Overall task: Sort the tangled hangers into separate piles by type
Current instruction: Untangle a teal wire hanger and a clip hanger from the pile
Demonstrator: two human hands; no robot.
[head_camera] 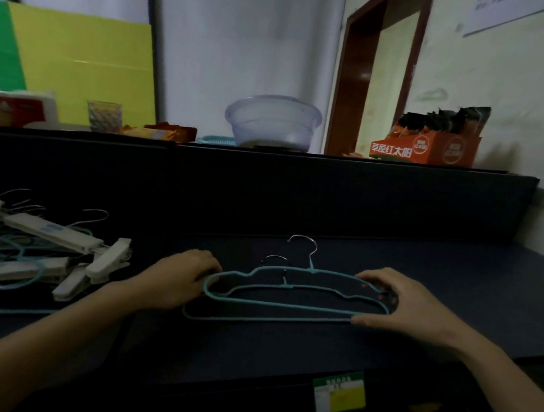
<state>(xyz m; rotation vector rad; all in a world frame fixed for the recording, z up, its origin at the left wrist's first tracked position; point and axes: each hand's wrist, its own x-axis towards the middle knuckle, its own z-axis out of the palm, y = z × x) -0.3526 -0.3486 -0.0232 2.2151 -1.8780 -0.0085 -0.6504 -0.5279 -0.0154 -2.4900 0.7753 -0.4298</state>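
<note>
Two teal wire hangers [291, 305] with metal hooks lie overlapped on the dark table [455, 290], one shifted slightly nearer than the other. My left hand [174, 277] grips their left ends. My right hand [397, 301] pinches their right ends between thumb and fingers. At the far left sits a tangled heap [36, 256] of white clip hangers and more teal wire hangers, hooks pointing away from me.
A raised dark shelf behind the table carries a clear plastic basin [272, 122], an orange snack box [425, 147], a glass cup [104, 116] and packets. Yellow and green boards lean on the wall. A doorway stands at the right.
</note>
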